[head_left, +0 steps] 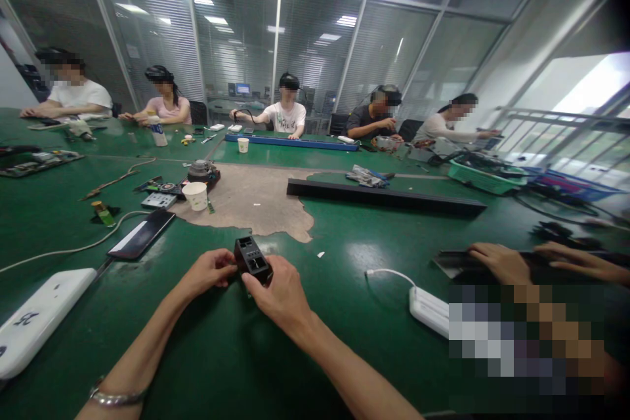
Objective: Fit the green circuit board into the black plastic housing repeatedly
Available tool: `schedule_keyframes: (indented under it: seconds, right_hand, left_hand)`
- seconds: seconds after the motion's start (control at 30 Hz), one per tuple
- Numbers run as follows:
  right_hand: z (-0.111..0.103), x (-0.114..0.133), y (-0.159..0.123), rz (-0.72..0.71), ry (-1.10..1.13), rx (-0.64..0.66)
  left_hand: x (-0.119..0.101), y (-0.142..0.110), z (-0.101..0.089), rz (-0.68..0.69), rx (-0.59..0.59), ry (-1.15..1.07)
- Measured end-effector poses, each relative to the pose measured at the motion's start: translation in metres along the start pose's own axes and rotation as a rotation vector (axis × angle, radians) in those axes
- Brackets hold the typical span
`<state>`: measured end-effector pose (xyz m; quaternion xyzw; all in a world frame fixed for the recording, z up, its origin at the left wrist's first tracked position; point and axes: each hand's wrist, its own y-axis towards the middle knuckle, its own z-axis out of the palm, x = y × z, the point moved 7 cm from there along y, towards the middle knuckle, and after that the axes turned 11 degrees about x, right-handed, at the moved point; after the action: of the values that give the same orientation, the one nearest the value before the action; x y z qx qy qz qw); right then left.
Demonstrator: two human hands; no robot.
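Observation:
Between my hands is a small black socket block [252, 261], tilted so that its face with slots and openings points up. My right hand [285, 292] is closed around its right and near side, the thumb pressed along the near edge. At its left side, the bent fingers of my left hand [216, 271] pinch together against it; their tips are partly hidden. A bracelet [117, 398] circles my left wrist. Just beyond the block lies a bare brown patch [236, 193] of the green table [339, 321].
A phone [142, 234] and a white power bank [44, 318] lie at left, near a paper cup [195, 196] and electronic parts. A long black bar [384, 198] lies beyond. At right are another power bank [428, 308] and a co-worker's hands [499, 262]. Several people sit opposite.

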<state>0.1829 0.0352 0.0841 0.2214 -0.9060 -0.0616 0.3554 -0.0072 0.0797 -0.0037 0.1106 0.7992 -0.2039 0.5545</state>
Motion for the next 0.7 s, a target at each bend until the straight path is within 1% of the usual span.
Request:
schedule_keyframes:
  seconds: [0.13, 0.23, 0.37, 0.43, 0.57, 0.7]
  right_hand:
    - [0.010, 0.002, -0.001, 0.045, -0.090, 0.031]
    - [0.017, -0.002, -0.005, 0.077, -0.146, 0.073]
    - [0.023, -0.010, -0.011, 0.095, -0.213, 0.140]
    - [0.023, -0.011, -0.012, 0.093, -0.217, 0.151]
    - [0.022, -0.011, -0.010, 0.064, -0.172, 0.122]
    - [0.030, -0.014, -0.009, 0.077, -0.120, 0.107]
  left_hand:
    - [-0.002, -0.003, -0.002, -0.013, -0.032, -0.020]
    - [-0.002, -0.005, -0.003, -0.015, -0.049, -0.020]
    - [-0.003, -0.004, -0.004, 0.028, -0.045, -0.001]
    - [-0.004, -0.004, -0.005, 0.049, -0.044, 0.018]
    - [-0.005, -0.004, -0.004, 0.045, -0.042, 0.019]
    - [-0.005, -0.004, -0.003, 0.024, -0.037, 0.002]
